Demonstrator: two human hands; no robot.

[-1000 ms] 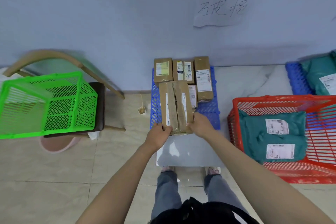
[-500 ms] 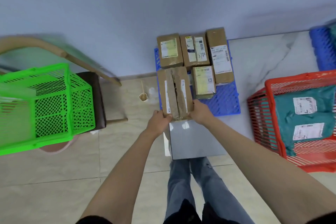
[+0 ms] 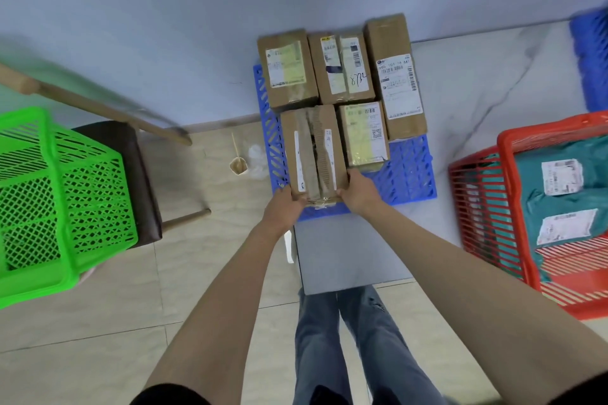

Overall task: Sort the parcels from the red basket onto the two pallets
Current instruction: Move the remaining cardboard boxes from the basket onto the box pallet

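A long brown cardboard parcel (image 3: 313, 151) with a torn, taped top lies over the front left of the blue pallet (image 3: 408, 171). My left hand (image 3: 285, 207) grips its near left corner and my right hand (image 3: 359, 191) its near right corner. Several other cardboard parcels (image 3: 342, 67) lie on the same pallet behind and beside it. The red basket (image 3: 480, 207) stands at the right with teal mailer bags (image 3: 559, 194) inside. A second blue pallet (image 3: 592, 56) shows at the far right edge, mostly cut off.
A green basket (image 3: 62, 200) rests on a dark-seated wooden chair (image 3: 131, 171) at the left. A small paper cup (image 3: 239, 164) stands on the floor beside the pallet. A grey board (image 3: 345, 250) lies in front of the pallet, above my legs. The wall runs close behind.
The held parcel has come down and forward onto the front left of the pallet, beside the other boxes. The view has shifted closer and to the left, so the red basket sits further right.
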